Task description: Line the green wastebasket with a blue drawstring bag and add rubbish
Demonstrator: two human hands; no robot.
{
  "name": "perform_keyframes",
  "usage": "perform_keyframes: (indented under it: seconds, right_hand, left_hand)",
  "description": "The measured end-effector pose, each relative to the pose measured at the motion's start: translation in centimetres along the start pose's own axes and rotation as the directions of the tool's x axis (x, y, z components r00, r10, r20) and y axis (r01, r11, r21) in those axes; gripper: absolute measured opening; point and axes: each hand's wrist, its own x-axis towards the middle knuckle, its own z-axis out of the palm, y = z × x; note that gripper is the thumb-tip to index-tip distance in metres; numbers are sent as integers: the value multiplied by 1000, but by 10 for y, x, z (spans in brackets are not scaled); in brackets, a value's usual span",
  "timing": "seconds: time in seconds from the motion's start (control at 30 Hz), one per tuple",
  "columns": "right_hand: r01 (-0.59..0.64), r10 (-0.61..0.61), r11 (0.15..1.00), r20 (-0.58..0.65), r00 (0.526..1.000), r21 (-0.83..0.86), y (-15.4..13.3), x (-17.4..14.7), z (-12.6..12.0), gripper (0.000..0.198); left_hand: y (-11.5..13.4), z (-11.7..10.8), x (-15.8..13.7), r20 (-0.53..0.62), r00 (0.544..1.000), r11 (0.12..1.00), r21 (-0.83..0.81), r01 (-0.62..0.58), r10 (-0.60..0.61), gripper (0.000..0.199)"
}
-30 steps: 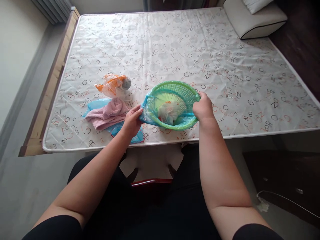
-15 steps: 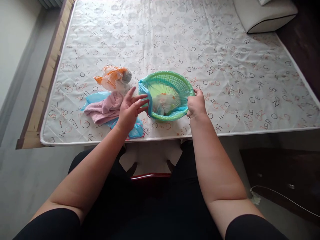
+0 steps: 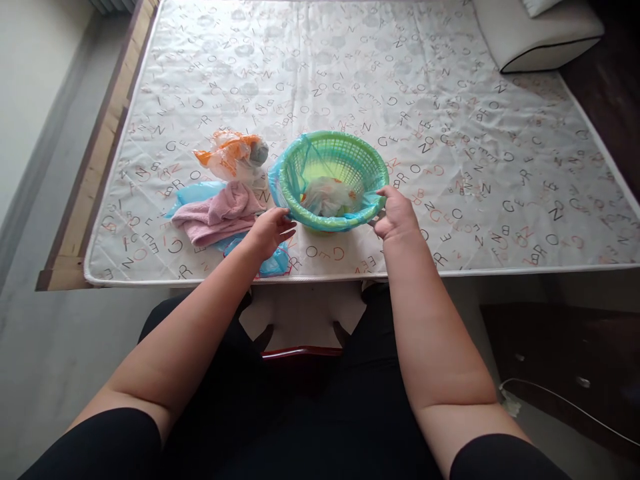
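A green plastic basket (image 3: 350, 150) lined with a thin blue bag (image 3: 276, 181) stands on the mattress near its front edge. A crumpled clear bag (image 3: 327, 195) lies inside it. My left hand (image 3: 270, 231) touches the basket's near left rim, fingers pinching the blue bag there. My right hand (image 3: 397, 213) grips the near right rim. Left of the basket a pink towel (image 3: 217, 217) lies on another blue bag (image 3: 193, 195), with an orange and clear bag (image 3: 231, 155) behind it.
The letter-printed mattress (image 3: 450, 120) rests on a wooden frame (image 3: 95, 160). A white pillow (image 3: 543, 30) lies at the far right corner. A dark cabinet with a white cable (image 3: 575, 353) stands at the lower right. I sit on a red-edged stool (image 3: 300, 351).
The basket has gone from tilted toward me to standing upright. My left hand dropped from the left side to the near rim. The blue bag now lies over the rim.
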Motion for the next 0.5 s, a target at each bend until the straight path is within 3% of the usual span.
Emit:
perform_keyframes:
  seconds: [0.07,0.17,0.33,0.43,0.5]
  right_hand:
    - [-96,98,991,-16,995,92,-9,-7,-3,22]
    - [-126,125,992,25,992,28,-14,-18,0,18]
    - [47,-40,984,43,998,-170,-11,-28,10,13]
    - [139,-139,964,13,990,-225,-10,-32,13,11]
    - [203,-217,932,-13,976,-300,-9,-35,14,16]
  left_hand:
    - [5,-4,0,20,999,999,28,-42,42,16]
    - [18,-13,0,84,986,980,128,-152,141,19]
    - [45,-26,-7,122,976,976,101,-191,178,17]
    - [54,-26,-18,209,944,966,-18,-256,254,11]
    - [54,-24,-25,289,919,963,-97,-250,267,17]
